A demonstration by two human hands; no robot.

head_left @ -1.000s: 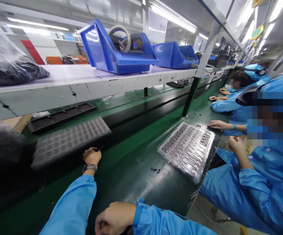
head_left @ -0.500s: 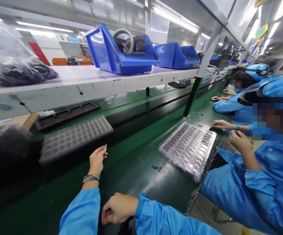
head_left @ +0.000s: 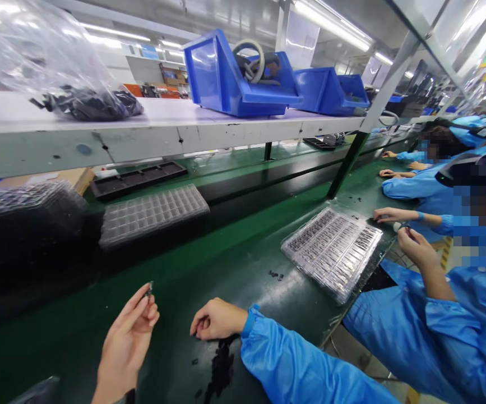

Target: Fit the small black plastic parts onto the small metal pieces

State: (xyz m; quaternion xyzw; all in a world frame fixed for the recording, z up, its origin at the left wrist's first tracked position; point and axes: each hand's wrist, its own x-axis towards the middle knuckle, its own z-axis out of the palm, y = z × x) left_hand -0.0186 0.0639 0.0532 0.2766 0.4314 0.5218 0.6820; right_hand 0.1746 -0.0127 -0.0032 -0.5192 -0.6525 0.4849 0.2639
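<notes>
My left hand [head_left: 128, 341] is raised over the green conveyor belt [head_left: 209, 269] and pinches a small dark part [head_left: 149, 290] between thumb and fingertips. My right hand [head_left: 215, 320] rests curled on the belt near a small heap of dark parts [head_left: 221, 365]; what its fingers hold, if anything, is hidden. A clear compartment tray [head_left: 152, 212] lies beyond the belt's dark strip, ahead of my left hand.
A co-worker in blue sits at my right, hands near a clear tray of parts [head_left: 333, 249]. More people work further along. A shelf [head_left: 162, 132] overhead carries blue bins [head_left: 234, 78] and a plastic bag [head_left: 70, 84]. A black tray [head_left: 137, 178] lies behind.
My left hand has drawn back from the clear compartment tray toward me, lifting a small part in its fingertips. The view has swung left. My right hand has stayed curled on the belt.
</notes>
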